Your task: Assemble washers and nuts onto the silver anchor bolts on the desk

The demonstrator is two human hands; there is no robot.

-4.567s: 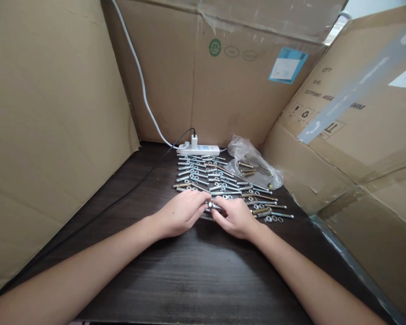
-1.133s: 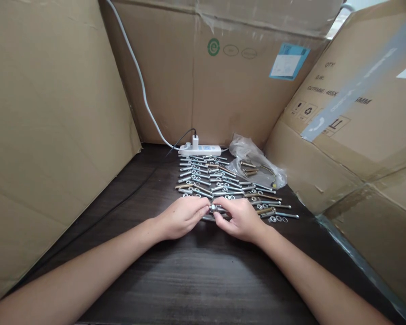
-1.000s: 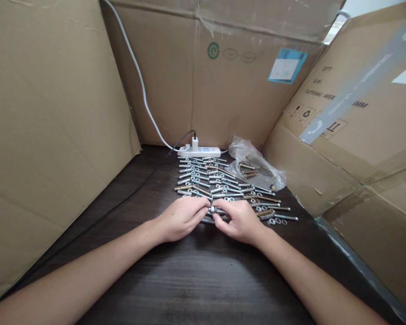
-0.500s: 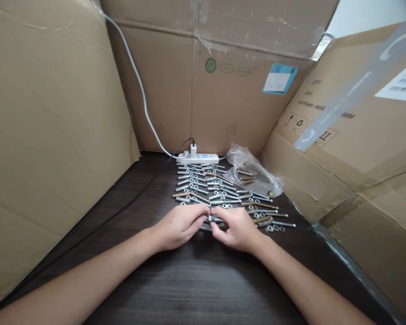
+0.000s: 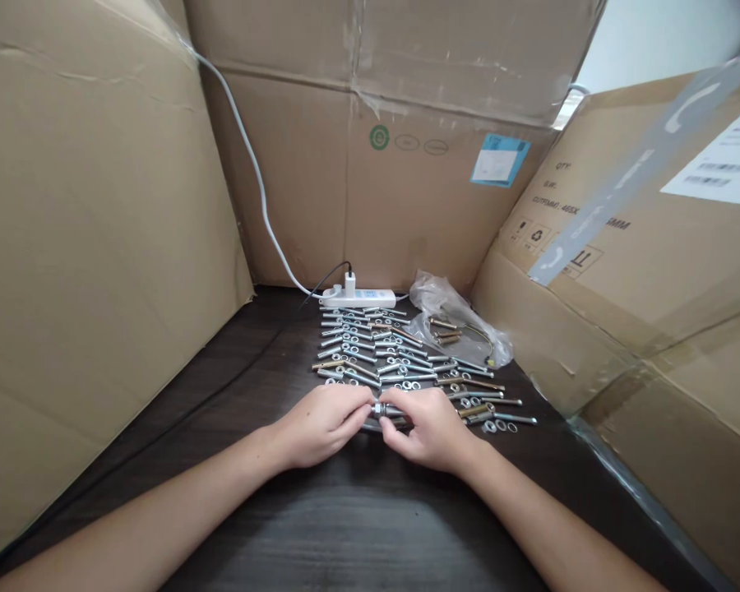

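Note:
Both hands meet over the near edge of the laid-out hardware, gripping one expansion bolt (image 5: pixel 378 409) that lies crosswise between them. My left hand (image 5: pixel 321 427) has its thumb and fingers pinched on the bolt's left end. On the other side, my right hand (image 5: pixel 430 426) curls its thumb and forefinger around the right part. A nut and rings show in the small gap between the fingertips; the rest of the bolt is covered. Just beyond lie rows of metal bolts and sleeves (image 5: pixel 407 378), silver and brass-coloured, with nuts and washers (image 5: pixel 489 427) among them.
A white power strip (image 5: pixel 370 299) with a plugged-in charger (image 5: pixel 349 284) stands behind the rows. Beside it, a clear plastic bag (image 5: pixel 435 292) lies near several brass-coloured bolts (image 5: pixel 447 335). A black cable (image 5: pixel 247 362) crosses the dark table. Cardboard boxes (image 5: pixel 111 230) wall in the left, back and right.
The whole scene sits slightly lower in the view. Both hands keep hold of the bolt, and the nut between the fingertips shows a little more clearly.

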